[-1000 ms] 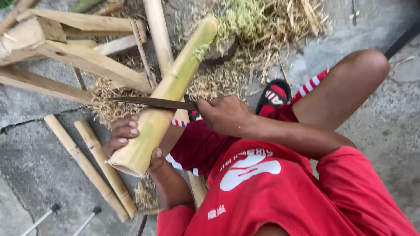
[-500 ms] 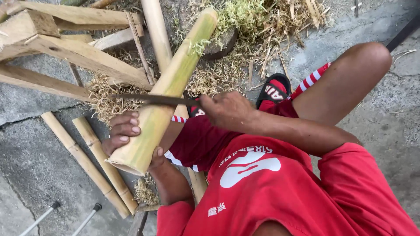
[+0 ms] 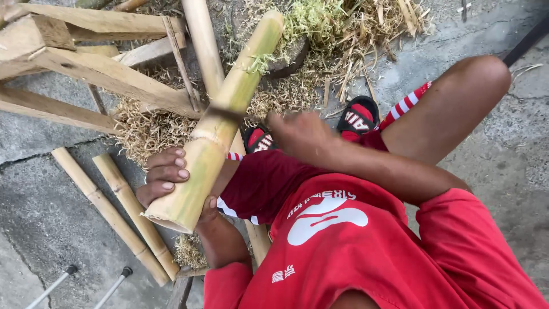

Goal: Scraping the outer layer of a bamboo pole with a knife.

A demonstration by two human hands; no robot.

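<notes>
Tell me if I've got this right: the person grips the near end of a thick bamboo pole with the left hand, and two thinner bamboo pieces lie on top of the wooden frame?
Not quite. The head view shows the two thinner bamboo pieces lying on the concrete ground, apart from the wooden frame. The rest holds: the left hand grips the near end of the thick bamboo pole.

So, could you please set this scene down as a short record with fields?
left hand: grips the lower end of the bamboo pole
right hand: blurred, beside the pole; what it holds cannot be told
pole: tilted, green, far end on shavings
ground: two cut bamboo pieces, wooden frame
</notes>
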